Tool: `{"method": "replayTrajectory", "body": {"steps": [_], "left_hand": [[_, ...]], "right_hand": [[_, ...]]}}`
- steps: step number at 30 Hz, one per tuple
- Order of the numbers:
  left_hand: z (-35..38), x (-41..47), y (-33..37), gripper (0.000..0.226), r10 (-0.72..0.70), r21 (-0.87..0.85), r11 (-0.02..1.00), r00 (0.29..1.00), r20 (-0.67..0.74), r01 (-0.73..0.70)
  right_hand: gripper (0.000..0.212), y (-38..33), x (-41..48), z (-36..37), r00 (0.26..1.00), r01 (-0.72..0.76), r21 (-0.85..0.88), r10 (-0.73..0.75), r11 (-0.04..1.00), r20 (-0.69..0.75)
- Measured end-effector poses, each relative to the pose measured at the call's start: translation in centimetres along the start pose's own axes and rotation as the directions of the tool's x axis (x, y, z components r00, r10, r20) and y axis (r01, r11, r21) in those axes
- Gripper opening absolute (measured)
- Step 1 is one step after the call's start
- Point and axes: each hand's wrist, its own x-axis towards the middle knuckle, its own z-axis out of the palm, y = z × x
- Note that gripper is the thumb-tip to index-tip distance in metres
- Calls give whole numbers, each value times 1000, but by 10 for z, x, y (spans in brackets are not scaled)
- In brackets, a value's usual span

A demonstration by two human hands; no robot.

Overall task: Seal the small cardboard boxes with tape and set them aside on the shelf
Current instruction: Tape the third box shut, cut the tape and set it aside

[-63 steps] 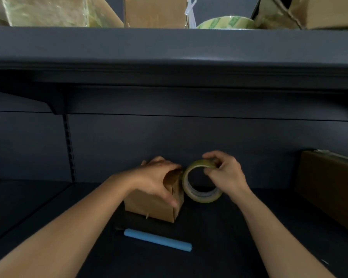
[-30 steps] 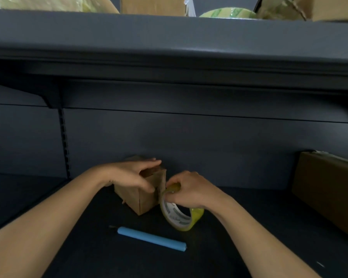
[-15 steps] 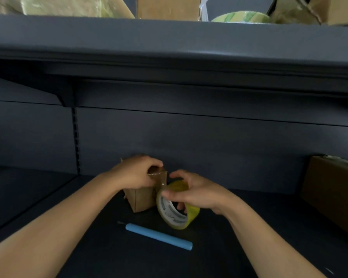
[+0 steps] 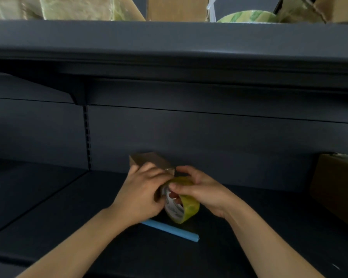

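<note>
A small brown cardboard box (image 4: 149, 160) stands on the dark lower shelf (image 4: 54, 209) near its back wall. My left hand (image 4: 141, 195) wraps over the box's near side and hides most of it. A roll of yellowish clear tape (image 4: 186, 208) is held upright against the box's right edge. My right hand (image 4: 201, 189) grips the roll from above, thumb and fingers curled over its rim. A short shiny strip of tape shows on the box's top right corner.
A light blue pen-like stick (image 4: 171, 231) lies on the shelf just in front of my hands. A larger brown box (image 4: 338, 189) sits at the right. The upper shelf (image 4: 169, 37) carries several cardboard boxes and another tape roll (image 4: 247, 17).
My left hand slid from the box's top down over its near side. The tape roll moved tighter against the box, and both hands closed together.
</note>
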Motion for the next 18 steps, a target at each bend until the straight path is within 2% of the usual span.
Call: {"method": "replayTrajectory", "body": {"steps": [2,4,7,8,10,13,15,18], "left_hand": [[3,1,3,34,-57,70,996,997,-43,60],[5,2,3,29,-115,71,990,991,-75,120],[1,-2,-3,22,-224,-1,975,973,-50,224],[0,-5,-6,23,-265,-36,964,964,-28,264],[-1,-12,-15,23,-312,-118,944,950,0,309],[-6,-20,-28,25,-366,-239,900,930,41,365],[-10,-22,-32,27,-380,-313,870,923,63,380],[-17,-25,-35,27,-387,-345,854,919,77,389]], "right_hand": [[92,-2,-3,-1,1000,-1,-28,1,1000,14],[92,-6,-9,0,1000,-11,-89,9,996,-19],[58,-6,-10,-1,987,-34,-86,20,996,-159],[49,-5,-9,-1,985,-60,-67,48,996,-164],[35,-1,-10,2,989,-131,-98,124,987,-78],[5,5,-12,8,979,-88,-386,151,918,135],[19,6,-12,16,950,-7,-463,150,886,273],[39,2,-10,29,941,107,-620,123,777,316]]}}
